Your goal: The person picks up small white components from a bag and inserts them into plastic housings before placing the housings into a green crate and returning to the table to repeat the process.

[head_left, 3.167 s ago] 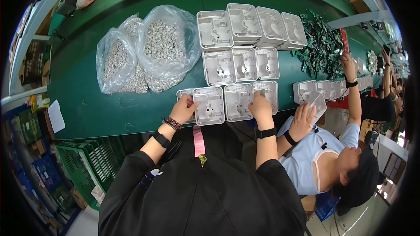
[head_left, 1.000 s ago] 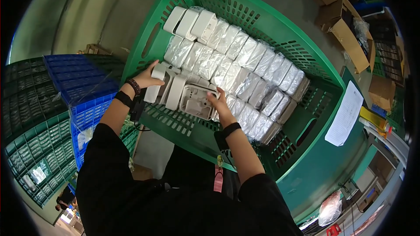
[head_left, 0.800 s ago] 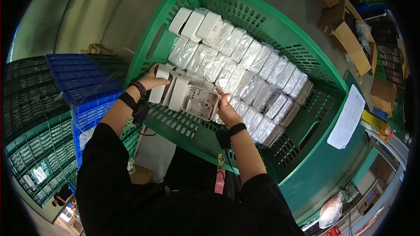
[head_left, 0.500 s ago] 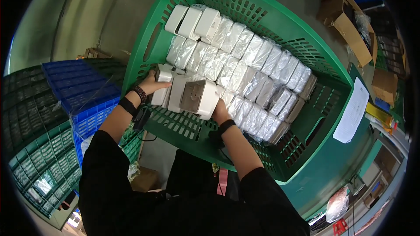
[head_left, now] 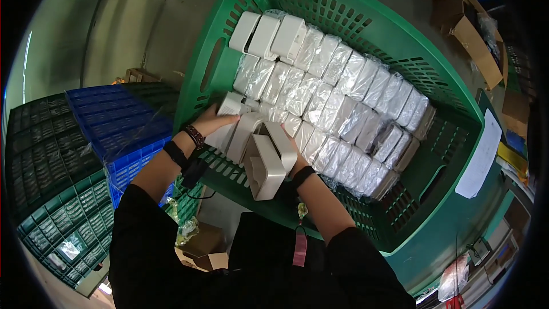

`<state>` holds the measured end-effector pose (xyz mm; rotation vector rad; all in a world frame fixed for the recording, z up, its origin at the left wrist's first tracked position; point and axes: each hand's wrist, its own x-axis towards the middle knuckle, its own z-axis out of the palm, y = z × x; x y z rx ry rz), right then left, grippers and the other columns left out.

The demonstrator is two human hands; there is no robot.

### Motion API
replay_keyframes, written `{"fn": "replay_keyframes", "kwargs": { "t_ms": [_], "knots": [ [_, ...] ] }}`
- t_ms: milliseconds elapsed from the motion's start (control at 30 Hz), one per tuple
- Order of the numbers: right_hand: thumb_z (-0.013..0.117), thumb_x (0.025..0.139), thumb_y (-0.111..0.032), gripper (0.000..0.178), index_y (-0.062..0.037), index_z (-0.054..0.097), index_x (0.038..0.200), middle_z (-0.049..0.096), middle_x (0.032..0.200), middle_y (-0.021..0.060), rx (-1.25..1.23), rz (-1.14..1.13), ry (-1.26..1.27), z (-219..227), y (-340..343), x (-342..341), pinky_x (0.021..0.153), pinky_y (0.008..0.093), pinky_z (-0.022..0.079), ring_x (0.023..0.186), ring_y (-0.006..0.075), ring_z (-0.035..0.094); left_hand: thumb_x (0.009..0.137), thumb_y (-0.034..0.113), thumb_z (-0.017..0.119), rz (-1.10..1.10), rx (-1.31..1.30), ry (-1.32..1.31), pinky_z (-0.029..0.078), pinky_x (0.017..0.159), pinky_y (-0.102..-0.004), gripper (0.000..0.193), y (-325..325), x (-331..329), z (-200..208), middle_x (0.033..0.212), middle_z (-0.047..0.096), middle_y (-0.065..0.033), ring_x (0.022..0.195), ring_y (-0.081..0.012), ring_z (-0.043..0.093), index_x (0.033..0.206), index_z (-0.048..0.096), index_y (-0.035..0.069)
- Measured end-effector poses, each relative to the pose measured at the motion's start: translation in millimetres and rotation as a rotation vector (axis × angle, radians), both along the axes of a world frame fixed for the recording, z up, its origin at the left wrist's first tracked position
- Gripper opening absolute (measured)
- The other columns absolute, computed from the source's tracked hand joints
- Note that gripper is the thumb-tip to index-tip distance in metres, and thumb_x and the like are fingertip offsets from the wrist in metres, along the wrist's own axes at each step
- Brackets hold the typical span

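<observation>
My left hand [head_left: 210,121] is closed around one end of a small group of white plastic housings [head_left: 234,138] at the near left of a green crate. My right hand [head_left: 298,160] grips the right side of an open, box-like white housing [head_left: 267,171], tilted so that its hollow inside shows. The right fingers are partly hidden behind it. Beyond my hands, several clear-wrapped white pieces [head_left: 311,94] stand in rows inside the green crate [head_left: 377,20]. Three unwrapped white housings [head_left: 265,35] sit in the crate's far left corner.
A blue crate [head_left: 108,120] and green mesh crates [head_left: 68,223] are stacked at the left. A paper sheet [head_left: 479,154] hangs on the crate's right side. Open cardboard boxes [head_left: 472,40] stand at the far right, and a cardboard box [head_left: 203,240] lies below.
The housing in my right hand has turned and tipped toward me, and its opening has swung around. My left hand stays on the group at the left. The whole view has shifted slightly.
</observation>
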<state>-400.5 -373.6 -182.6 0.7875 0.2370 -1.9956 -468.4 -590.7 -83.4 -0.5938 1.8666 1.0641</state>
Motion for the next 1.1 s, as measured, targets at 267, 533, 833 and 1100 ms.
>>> {"fn": "replay_keyframes", "kwargs": {
  "t_ms": [267,533,833,1100],
  "knots": [
    [0.032,0.088,-0.047,0.052,-0.0091,0.041,0.123,0.05,0.114,0.0109,-0.318,-0.156,-0.08,-22.6,3.3,8.0,0.089,0.0407,0.039,0.102,0.0264,0.049,0.069,0.052,0.062,-0.011,-0.015,0.108,0.034,0.092,-0.0299,0.081,-11.6,4.7,-27.0,0.119,0.046,-0.0144,0.111,-0.0226,0.044,0.123,0.036,-0.002],
    [0.035,0.089,-0.042,0.046,-0.0086,0.042,0.12,0.05,0.111,0.0118,-0.114,-0.201,0.109,8.7,33.3,21.1,0.083,0.0382,0.045,0.096,0.0255,0.052,0.079,0.042,0.057,-0.049,0.178,0.039,0.038,0.087,-0.0274,0.061,21.3,-23.0,36.0,0.113,0.05,-0.0089,0.103,-0.0166,0.048,0.121,0.041,0.001],
    [0.04,0.089,-0.035,0.038,-0.0065,0.047,0.113,0.054,0.102,0.0104,-0.201,-0.434,0.249,118.5,132.0,22.7,0.079,0.0361,0.046,0.09,0.0222,0.054,0.078,0.045,0.056,-0.346,0.242,0.217,0.041,0.077,-0.0259,0.053,142.3,-55.9,132.2,0.098,0.057,-0.0054,0.088,-0.0139,0.054,0.108,0.051,0.002],
    [0.043,0.088,-0.033,0.035,-0.0077,0.05,0.11,0.056,0.098,0.0072,-0.597,-1.003,0.449,180.5,238.8,116.8,0.076,0.0329,0.045,0.09,0.0193,0.053,0.083,0.028,0.055,-0.724,0.574,0.189,0.043,0.079,-0.0254,0.04,319.3,-25.1,205.2,0.102,0.056,-0.0047,0.091,-0.0121,0.053,0.112,0.048,0.001]
  ]
}}
